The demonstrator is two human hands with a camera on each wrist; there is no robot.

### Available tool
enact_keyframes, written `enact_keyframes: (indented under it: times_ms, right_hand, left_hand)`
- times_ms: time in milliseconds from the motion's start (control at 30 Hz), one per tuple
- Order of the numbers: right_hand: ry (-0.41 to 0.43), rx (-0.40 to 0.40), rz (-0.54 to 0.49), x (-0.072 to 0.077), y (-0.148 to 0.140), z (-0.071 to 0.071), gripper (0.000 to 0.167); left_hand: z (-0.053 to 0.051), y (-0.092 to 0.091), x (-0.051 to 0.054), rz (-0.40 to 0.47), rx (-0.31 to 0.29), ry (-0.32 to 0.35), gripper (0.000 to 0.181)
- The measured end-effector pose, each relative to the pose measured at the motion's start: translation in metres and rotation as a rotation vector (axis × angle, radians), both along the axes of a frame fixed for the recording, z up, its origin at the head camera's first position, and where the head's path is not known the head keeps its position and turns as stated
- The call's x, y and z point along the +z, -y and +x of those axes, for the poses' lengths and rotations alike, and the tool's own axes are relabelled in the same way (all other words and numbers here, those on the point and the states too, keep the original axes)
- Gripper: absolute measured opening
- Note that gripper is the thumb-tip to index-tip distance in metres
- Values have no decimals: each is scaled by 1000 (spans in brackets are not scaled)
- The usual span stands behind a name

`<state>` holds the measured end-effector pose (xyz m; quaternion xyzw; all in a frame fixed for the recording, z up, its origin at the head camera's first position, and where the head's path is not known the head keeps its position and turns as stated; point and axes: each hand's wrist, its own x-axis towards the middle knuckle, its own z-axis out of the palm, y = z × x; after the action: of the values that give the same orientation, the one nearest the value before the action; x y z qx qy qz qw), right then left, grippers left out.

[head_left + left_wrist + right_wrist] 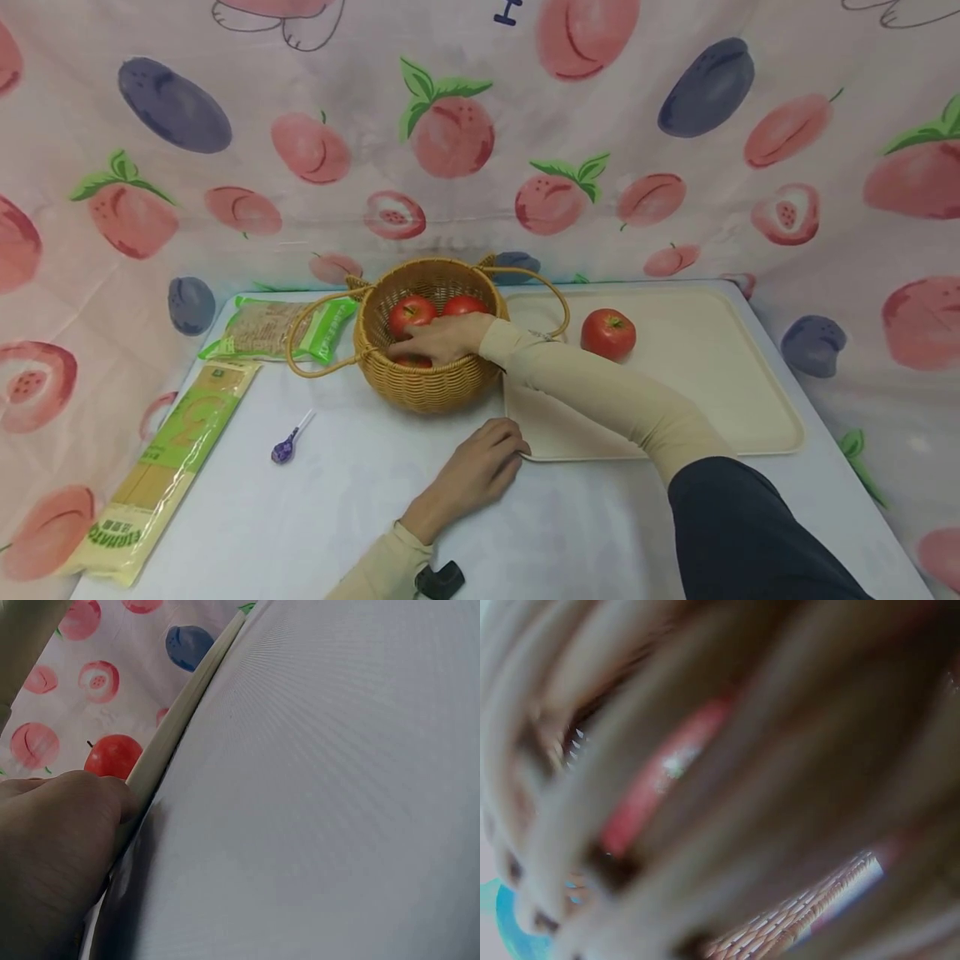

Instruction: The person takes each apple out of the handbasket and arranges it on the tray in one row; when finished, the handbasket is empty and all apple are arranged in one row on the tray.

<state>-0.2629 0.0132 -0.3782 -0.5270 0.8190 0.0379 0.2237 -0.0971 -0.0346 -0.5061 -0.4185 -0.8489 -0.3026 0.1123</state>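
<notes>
A round wicker basket (427, 390) stands mid-table with red apples inside, two of them, an apple (411, 314) and another apple (463, 306), lying at the back. My right hand (442, 337) reaches down into it, fingers curved round a front apple (414, 362) that is mostly covered. In the right wrist view the fingers are blurred, with red apple skin (656, 784) between them. My left hand (476, 471) grips the near left corner of a cream tray (712, 375). One apple (608, 335) sits on the tray's left part.
Left of the basket lie a green-edged clear packet (262, 329), a long yellow-green noodle packet (168, 467) and a purple lollipop (283, 451). The basket's two loop handles (303, 371) stick out to the sides. A fruit-print cloth (480, 208) hangs behind the white table.
</notes>
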Motion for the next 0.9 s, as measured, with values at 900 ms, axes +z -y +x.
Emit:
enact_keyframes:
  times_ms: [900]
  right_hand:
    - [105,-201,-231,15,-26,-2,61]
  left_hand:
    - [0,-1,-2,-4,13,15,12]
